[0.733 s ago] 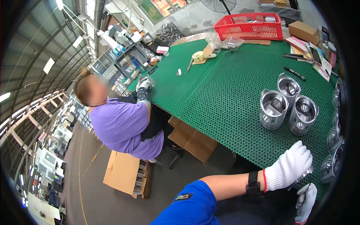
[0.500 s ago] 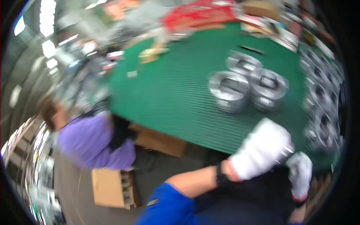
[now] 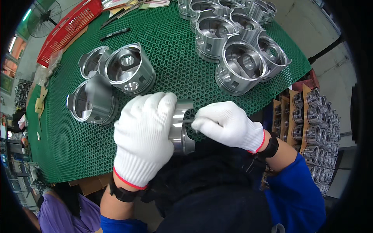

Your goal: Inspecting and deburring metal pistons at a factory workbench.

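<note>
My left hand (image 3: 144,134), in a white knit glove with a red cuff edge, is wrapped round a shiny metal piston (image 3: 176,134) lying on its side, its open end towards my right hand. My right hand (image 3: 229,125), gloved the same way, pinches a thin dark rod-like tool (image 3: 188,121) that reaches to the piston's open end. The tool's tip and its exact contact are hidden. Left of my hands stand several more pistons (image 3: 130,72) close together, skirts upward. Another group of pistons (image 3: 239,70) stands at the far right of the green mat.
A green honeycomb mat (image 3: 175,66) covers the table. A black marker (image 3: 115,34) lies at the back left, near a red plastic basket (image 3: 70,27). Many pistons stacked between cardboard sheets (image 3: 307,112) stand to the right. A person in purple (image 3: 64,211) sits at the lower left.
My view has swung to the right, bringing both hands to the middle and the stacked pistons into sight. The piston and thin tool between my hands now show clearly.
</note>
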A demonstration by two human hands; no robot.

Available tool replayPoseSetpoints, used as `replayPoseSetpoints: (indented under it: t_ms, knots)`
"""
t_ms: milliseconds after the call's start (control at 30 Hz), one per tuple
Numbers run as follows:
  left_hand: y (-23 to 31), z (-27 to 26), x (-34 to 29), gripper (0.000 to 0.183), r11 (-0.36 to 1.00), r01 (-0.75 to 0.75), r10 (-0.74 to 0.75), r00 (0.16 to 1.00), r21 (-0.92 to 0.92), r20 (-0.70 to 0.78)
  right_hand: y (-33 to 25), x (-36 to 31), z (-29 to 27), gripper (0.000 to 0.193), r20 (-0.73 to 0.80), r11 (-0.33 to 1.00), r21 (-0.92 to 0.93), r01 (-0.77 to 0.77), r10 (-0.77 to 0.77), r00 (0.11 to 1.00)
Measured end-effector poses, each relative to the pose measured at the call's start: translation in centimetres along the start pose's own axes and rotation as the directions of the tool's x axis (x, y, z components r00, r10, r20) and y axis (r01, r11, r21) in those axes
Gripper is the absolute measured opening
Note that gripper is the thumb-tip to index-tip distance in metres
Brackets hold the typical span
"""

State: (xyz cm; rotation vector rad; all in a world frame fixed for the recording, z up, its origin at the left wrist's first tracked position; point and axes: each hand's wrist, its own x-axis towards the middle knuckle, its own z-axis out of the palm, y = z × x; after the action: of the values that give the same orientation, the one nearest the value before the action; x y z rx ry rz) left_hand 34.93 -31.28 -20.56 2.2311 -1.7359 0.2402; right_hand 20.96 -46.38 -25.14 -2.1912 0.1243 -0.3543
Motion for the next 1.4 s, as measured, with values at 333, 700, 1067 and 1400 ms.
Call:
replayPoseSetpoints:
  t_ms: [333,700,1067,1400]
  knots:
    - [-2.6,0.3,4.9,0.029,0.998,0.045,-0.058,0.942,0.047,0.331,0.0,0.3,-1.7,0.025,0.156,0.84,-0.467,0.277,-0.23,0.961]
    - [0.1,0.4,-1.2,0.043,0.999,-0.033,0.034,0.999,0.029,-0.031,0.9,-2.9,-2.7,0.021,0.323,0.98,0.022,0.199,-0.196,0.926]
    - [-0.6,1.5,-1.9,0.053,0.982,-0.174,0.188,0.931,0.071,-0.312,-2.7,0.0,-2.0,0.038,0.703,0.971,0.047,0.235,-0.199,0.683]
    - [-8.0,-0.5,-11.7,0.065,0.664,0.368,-0.6,0.781,-0.651,-0.17,-0.2,-0.6,-0.9,0.033,0.334,0.814,0.269,-0.515,0.423,0.842]
